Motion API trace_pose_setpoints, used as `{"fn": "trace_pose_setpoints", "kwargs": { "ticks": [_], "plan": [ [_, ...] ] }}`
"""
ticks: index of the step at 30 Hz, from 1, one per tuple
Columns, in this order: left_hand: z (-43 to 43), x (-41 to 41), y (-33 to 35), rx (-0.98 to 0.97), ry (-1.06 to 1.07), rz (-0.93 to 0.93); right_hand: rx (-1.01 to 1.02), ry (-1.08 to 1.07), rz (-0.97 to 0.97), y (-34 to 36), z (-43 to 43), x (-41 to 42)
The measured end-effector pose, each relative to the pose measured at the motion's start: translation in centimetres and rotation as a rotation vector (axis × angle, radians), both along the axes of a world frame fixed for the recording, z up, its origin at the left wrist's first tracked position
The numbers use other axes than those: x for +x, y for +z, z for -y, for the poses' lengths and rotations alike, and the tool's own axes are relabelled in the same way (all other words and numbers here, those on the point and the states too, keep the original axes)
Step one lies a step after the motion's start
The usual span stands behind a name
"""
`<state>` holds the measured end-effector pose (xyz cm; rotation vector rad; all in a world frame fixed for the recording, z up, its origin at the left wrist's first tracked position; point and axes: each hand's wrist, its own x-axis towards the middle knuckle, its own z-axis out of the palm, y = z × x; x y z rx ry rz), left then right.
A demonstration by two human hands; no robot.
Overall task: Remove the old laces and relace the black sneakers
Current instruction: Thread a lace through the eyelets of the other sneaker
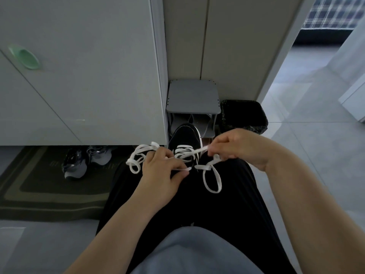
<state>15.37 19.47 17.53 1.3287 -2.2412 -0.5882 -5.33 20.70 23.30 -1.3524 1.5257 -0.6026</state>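
The left hand's (164,173) curled fingers (178,168) pinch one tip of a white lace (212,175). The right hand's (237,147) fingers pinch a flat stretch of the same lace and hold it taut. Between the hands sits one black sneaker (185,139), resting on the person's lap with its toe pointing away. The lace crosses only a few rows of eyelets, and long slack loops hang on either side. This looks like lacing partly done, with the upper rows and the knot left. Whether the lace is going in or coming out cannot be told.

Count: two hands, one black sneaker in hand and one white lace in view. Its partner cannot be identified. Beyond, two greyish shoes (75,165) lie on one floor mat (39,190). One grey stool (192,97) and one black bin (243,115) stand ahead.
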Motion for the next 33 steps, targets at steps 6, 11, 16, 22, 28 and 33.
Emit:
{"fn": "trace_pose_setpoints", "kwargs": {
  "ticks": [6, 11, 16, 22, 28, 33],
  "plan": [
    [0.1, 2.2, 3.5, 0.594, 0.047, -1.147, -0.096, -0.339, 0.596, -0.1, -1.3, -1.3],
    [1.5, 3.7, 4.1, 0.685, 0.265, -1.249, -0.072, -0.445, 0.917, -0.7, -2.1, -0.7],
    [0.5, 0.6, 1.1, 0.2, -0.026, -0.168, -0.124, -0.482, 0.954, -0.7, -2.4, -0.3],
    [0.6, -1.7, -0.9, -0.064, -0.068, 0.174, -0.153, -0.458, 0.985, 1.2, -2.9, -1.1],
    [0.3, -0.5, 0.7, 0.235, 0.122, -0.399, -0.186, -0.484, 0.912, -0.8, -2.7, -0.7],
    [-0.3, 1.9, 4.6, 0.624, 0.114, -1.403, -0.056, -0.527, 0.706, -4.4, -3.2, 1.3]
  ]
}}
